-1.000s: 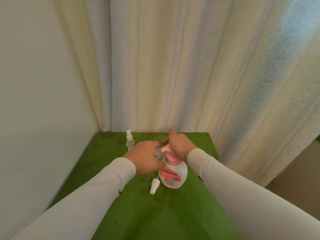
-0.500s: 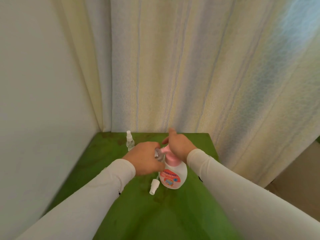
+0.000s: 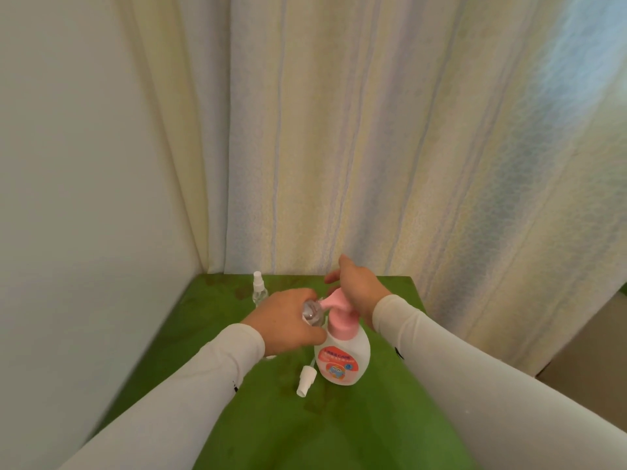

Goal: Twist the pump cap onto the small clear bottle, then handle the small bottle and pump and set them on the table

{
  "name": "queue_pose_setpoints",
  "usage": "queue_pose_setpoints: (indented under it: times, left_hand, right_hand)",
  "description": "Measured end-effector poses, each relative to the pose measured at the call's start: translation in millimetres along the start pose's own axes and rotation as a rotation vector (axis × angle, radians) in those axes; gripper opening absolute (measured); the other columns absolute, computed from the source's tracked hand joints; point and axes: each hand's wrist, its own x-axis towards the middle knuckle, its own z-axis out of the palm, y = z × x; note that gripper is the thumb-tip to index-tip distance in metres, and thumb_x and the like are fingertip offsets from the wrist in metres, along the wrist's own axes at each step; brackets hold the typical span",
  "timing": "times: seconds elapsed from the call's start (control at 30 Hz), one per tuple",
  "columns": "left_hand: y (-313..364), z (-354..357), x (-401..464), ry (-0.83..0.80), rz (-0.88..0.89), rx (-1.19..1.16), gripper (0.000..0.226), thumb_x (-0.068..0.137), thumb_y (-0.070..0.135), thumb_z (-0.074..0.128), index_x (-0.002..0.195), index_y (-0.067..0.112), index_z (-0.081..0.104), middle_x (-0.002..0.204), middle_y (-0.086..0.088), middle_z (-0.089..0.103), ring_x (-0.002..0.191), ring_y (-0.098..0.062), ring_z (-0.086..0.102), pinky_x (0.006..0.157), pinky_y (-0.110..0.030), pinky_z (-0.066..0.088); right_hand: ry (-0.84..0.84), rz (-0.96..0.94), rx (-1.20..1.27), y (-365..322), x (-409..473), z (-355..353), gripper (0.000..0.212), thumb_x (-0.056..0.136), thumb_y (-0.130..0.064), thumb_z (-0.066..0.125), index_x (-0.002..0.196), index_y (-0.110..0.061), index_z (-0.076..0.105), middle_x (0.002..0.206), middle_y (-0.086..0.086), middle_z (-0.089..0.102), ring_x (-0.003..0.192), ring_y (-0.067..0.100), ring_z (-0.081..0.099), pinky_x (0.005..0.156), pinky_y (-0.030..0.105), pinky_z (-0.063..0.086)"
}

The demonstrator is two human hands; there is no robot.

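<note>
Two hands at a pump bottle on a green table

The left hand [image 3: 285, 320] holds a small clear bottle [image 3: 314, 312] at the pink pump [image 3: 336, 305] spout; the right hand [image 3: 359, 288] presses the pump. A loose spray cap [image 3: 306, 380] lies at seven o'clock of the pump bottle [image 3: 342, 354].

You wore long, close-fitting white sleeves on both arms, each ending at the wrist just behind your bare left hand [image 3: 288, 320] and right hand [image 3: 359, 290]. A small dark mark sat on each forearm's underside.
</note>
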Motion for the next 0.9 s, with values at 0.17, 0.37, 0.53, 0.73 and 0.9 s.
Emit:
queue_pose_setpoints:
  times: [0.17, 0.37, 0.53, 0.73, 0.9]
  left_hand:
    - [-7.9, -2.1, -8.7, 0.003, -0.032, -0.078, 0.023, 0.068, 0.025, 0.069, 0.083, 0.015, 0.055, 0.074, 0.003, 0.056, 0.065, -0.012, 0.052, 0.065, -0.034, 0.047]
    - [-6.5, -4.5, -18.1, 0.047, -0.05, -0.29, 0.034, 0.059, 0.029, 0.065, 0.087, 0.012, 0.057, 0.073, 0.001, 0.058, 0.066, -0.012, 0.054, 0.072, -0.035, 0.05]
    - [-4.8, -5.2, -23.7, 0.095, -0.042, -0.346, 0.027, 0.063, 0.026, 0.066, 0.086, 0.016, 0.058, 0.073, 0.002, 0.06, 0.067, -0.012, 0.057, 0.073, -0.035, 0.051]
    - [1.4, -9.2, -37.0, 0.263, -0.056, -0.457, 0.019, 0.074, 0.016, 0.073, 0.09, 0.018, 0.062, 0.075, 0.002, 0.064, 0.065, -0.007, 0.061, 0.065, -0.023, 0.05]
    - [10.8, -15.7, -55.9, 0.343, -0.079, -0.549, 0.022, 0.075, 0.013, 0.073, 0.093, 0.011, 0.06, 0.082, -0.011, 0.067, 0.071, -0.018, 0.065, 0.072, -0.034, 0.055]
  right_hand:
    - [0.039, 0.072, 0.086, 3.6, 3.1, -0.2, 0.049, 0.095, -0.038, 0.022, 0.09, -0.012, 0.063, 0.085, 0.009, 0.062, 0.085, 0.026, 0.055, 0.086, 0.034, 0.042]
    - [0.027, 0.129, 0.268, 2.6, -3.9, -3.3, 0.056, 0.089, -0.057, 0.025, 0.083, -0.015, 0.062, 0.044, 0.002, 0.065, 0.073, 0.022, 0.061, 0.077, 0.033, 0.042]
    - [0.102, -0.019, 0.176, -2.7, -15.7, -3.8, 0.053, 0.092, -0.051, 0.024, 0.092, -0.014, 0.062, 0.091, 0.006, 0.068, 0.091, 0.025, 0.061, 0.093, 0.04, 0.044]
    - [0.3, -0.228, 0.04, -6.5, -41.9, -9.3, 0.037, 0.089, -0.047, 0.038, 0.087, -0.017, 0.06, 0.087, 0.0, 0.065, 0.082, 0.019, 0.06, 0.069, 0.031, 0.047]
    - [0.393, -0.376, -0.072, -4.7, -70.9, -12.4, 0.022, 0.088, -0.046, 0.046, 0.076, -0.03, 0.054, 0.07, -0.014, 0.06, 0.061, -0.001, 0.054, 0.049, 0.018, 0.035]
